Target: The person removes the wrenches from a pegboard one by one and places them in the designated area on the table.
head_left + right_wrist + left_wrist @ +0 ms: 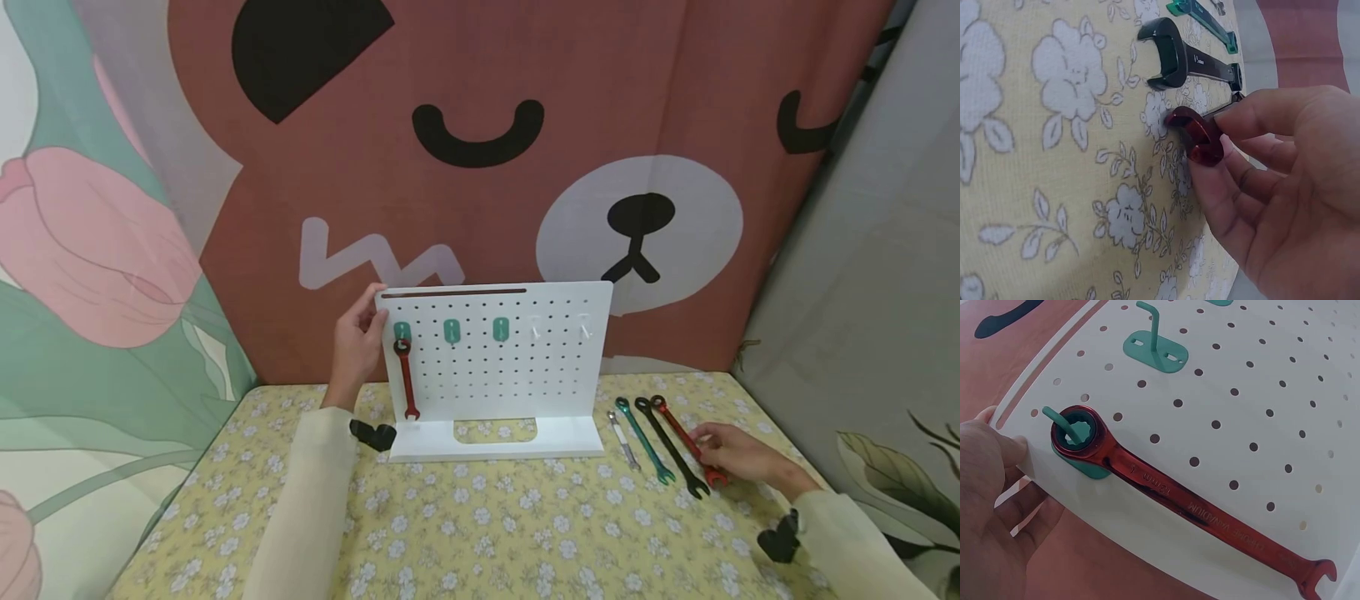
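A white pegboard stands upright on the table. My left hand grips its upper left edge, the thumb on the front face. A red wrench hangs by its ring end from the leftmost green hook; in the left wrist view this hanging wrench runs down the board. To the right of the board my right hand pinches the open-jaw end of a second red wrench that lies on the cloth. The right wrist view shows that end between my fingertips.
Left of the held wrench lie a black wrench, a green wrench and a small silver one. Two more green hooks and two white hooks on the board carry nothing. A yellow floral cloth covers the table; printed fabric hangs behind.
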`<state>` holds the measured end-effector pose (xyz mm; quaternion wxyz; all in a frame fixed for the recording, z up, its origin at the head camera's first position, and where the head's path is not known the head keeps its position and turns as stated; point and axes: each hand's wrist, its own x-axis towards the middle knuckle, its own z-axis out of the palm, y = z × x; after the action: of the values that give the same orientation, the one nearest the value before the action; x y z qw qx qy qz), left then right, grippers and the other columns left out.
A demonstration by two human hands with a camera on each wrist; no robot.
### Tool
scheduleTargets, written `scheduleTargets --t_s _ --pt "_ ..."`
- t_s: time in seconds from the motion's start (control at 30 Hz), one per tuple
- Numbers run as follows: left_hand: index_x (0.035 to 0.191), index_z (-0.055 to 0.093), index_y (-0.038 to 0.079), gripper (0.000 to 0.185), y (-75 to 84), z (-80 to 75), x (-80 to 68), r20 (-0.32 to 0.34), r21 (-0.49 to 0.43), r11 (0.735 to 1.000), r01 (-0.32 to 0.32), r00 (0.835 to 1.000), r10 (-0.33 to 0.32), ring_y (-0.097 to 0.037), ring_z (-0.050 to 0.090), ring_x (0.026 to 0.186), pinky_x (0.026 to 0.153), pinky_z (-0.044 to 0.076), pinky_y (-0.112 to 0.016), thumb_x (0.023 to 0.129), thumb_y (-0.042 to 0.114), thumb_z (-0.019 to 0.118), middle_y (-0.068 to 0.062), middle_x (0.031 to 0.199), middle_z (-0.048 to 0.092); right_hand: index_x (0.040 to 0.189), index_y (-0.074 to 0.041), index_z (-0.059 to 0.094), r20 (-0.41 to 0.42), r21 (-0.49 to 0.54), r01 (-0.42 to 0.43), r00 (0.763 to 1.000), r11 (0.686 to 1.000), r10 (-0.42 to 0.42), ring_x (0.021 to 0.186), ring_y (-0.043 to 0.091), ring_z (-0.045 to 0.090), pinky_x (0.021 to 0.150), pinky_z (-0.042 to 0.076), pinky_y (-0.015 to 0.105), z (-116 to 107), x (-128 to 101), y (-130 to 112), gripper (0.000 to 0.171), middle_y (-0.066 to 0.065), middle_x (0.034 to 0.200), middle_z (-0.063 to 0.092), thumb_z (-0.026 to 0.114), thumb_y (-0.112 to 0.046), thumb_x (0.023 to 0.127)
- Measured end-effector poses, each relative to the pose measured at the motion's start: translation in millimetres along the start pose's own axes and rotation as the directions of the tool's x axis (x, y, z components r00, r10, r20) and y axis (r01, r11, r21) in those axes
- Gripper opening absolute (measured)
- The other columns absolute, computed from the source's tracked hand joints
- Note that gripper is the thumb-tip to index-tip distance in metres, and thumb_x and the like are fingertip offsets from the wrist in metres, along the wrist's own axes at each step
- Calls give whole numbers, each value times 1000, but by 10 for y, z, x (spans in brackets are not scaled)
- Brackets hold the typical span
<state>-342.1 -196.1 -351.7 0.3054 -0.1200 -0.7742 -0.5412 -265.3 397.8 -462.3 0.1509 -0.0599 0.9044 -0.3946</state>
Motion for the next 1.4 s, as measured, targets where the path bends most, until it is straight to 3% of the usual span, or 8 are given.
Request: scheduleTargets --t_s 0.33,0.5,0.6,0.8,1.17,1.3,1.4 --pt "141 63 12 36 -8 -1 2 -5 -10 1000 8 1000 -8 -25 49 74 64 40 -27 106 6 58 -15 91 61 125 14 50 -25 -15 32 999 999 -32 81 27 58 64 44 43 21 -53 -96 27 15 97 61 53 -1 102" --pt "141 63 13 36 -11 -6 -2 -3 -13 1000 3 1000 -3 -25 48 73 64 40 -27 106 7 58 -16 90 60 122 13 53 -46 -29 28 999 999 -29 71 28 59 57 46 42 45 -54 -83 25 13 91 62 55 0 101" --pt "142 63 13 37 -12 -13 -3 -2 -9 1000 1 1000 -1 -25 48 73 64 39 -28 106 7 58 -17 90 60 117 9 58 -76 -115 15 997 993 -24 69 26 60 56 46 41 65 -43 -77 21 10 89 65 59 -2 99" --pt "143 62 12 37 -5 -16 -7 1 -7 1000 -5 1000 5 -25 48 73 64 39 -28 106 7 58 -17 91 62 115 6 63 -128 -304 -23 992 952 -16 77 23 65 62 49 42 82 -31 -121 22 11 96 69 63 -5 96" --pt "142 62 13 37 -20 -5 -14 3 -10 1000 1 1000 -1 -26 49 75 64 40 -28 106 8 58 -19 93 62 115 10 62 -126 -306 -6 991 952 -34 78 25 66 63 51 43 100 -46 -108 23 15 96 68 63 -6 98" --pt "142 62 14 37 -23 -1 -15 1 -5 1000 4 1000 -4 -26 50 75 65 41 -28 106 9 58 -17 94 63 125 13 59 -178 -324 -36 984 945 -23 87 31 67 69 53 48 111 -74 -186 34 25 108 66 61 -12 102" --pt "142 63 14 36 -30 6 -9 -10 -3 1000 3 1000 -3 -25 51 77 65 41 -27 106 9 58 -15 96 64 130 13 57 -244 -324 -5 967 946 -78 89 34 67 69 54 49 168 -84 -302 38 31 115 64 61 -12 103"
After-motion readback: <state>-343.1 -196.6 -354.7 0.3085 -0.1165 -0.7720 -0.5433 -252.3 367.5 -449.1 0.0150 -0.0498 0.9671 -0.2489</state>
